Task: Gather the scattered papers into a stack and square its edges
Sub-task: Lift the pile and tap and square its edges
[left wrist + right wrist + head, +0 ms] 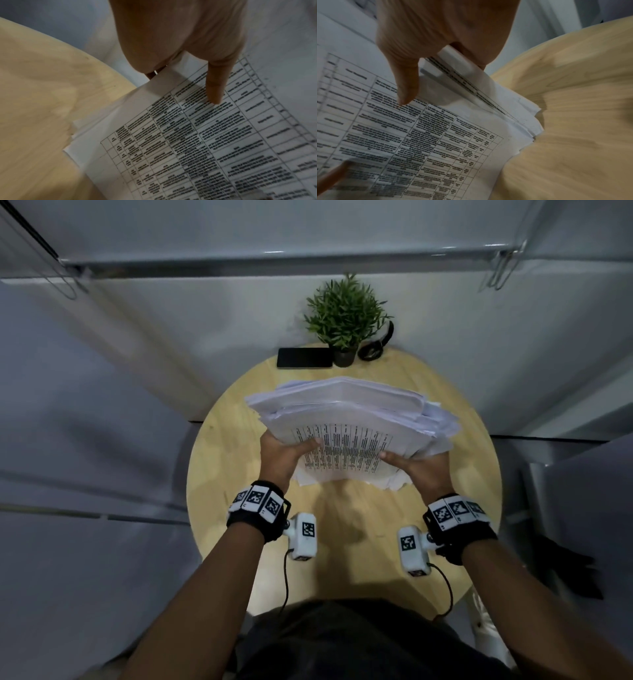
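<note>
White paper: stack (349,422), ragged-edged, held at frame centre above the table (219,474). Left hand (279,460) and right hand (423,470) clamped on opposite sides, thumbs pressed on top. Advised: grip loosened, stack stood on edge, tapped square.

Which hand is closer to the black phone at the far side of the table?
Left. The left hand grips the paper stack almost straight below the phone; the right hand grips the stack's opposite side, farther off.

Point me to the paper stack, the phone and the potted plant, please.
paper stack (349,419): head view, on the top printed sheet.
phone (305,358): head view, middle of its dark screen.
potted plant (344,313): head view, on the green leaves.
</note>
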